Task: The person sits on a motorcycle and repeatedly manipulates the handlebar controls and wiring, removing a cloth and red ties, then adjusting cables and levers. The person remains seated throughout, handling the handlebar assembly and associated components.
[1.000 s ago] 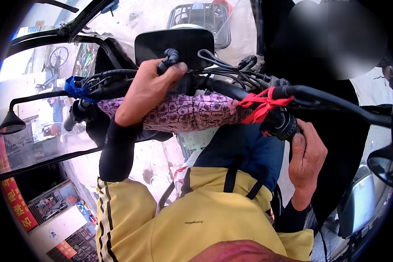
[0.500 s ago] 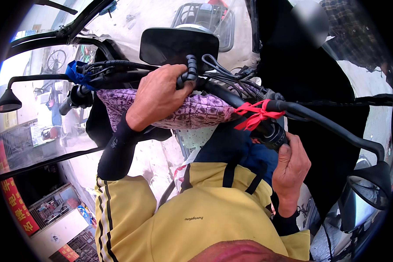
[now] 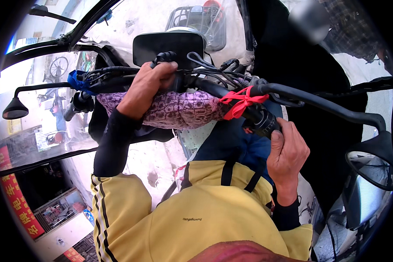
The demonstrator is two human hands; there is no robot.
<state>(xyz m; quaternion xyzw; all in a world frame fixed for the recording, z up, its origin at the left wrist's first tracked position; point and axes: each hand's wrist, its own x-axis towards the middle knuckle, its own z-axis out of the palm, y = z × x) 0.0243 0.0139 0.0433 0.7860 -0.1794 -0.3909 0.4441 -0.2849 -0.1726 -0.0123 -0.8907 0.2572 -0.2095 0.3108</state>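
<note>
A dark handlebar [image 3: 209,87] crosses in front of me, with a purple patterned cover [image 3: 183,109] under its middle. My left hand [image 3: 146,85] is closed around a black ribbed handle [image 3: 165,57] just below a dark, flat panel [image 3: 168,49]. At the handlebar's right end my right hand [image 3: 288,153] pinches the black grip [image 3: 267,124] between thumb and fingers. A red ribbon [image 3: 244,102] is tied beside that grip. On the far left, the other black grip [image 3: 77,105] has no hand on it, and a blue wrapping [image 3: 79,81] sits next to it.
Mirrors stick out on both sides, the left mirror [image 3: 15,109] and the right mirror [image 3: 371,168]. Past the panel is a wire basket [image 3: 198,26]. Loose cables [image 3: 205,67] loop over the bar. A black curtain [image 3: 310,100] hangs to the right; a person in checked cloth [image 3: 351,28] stands beyond.
The handlebar has turned slightly: its right end rose and its left end dropped. My left hand moved left, and the ribbed handle tipped over. My right hand followed the grip upward.
</note>
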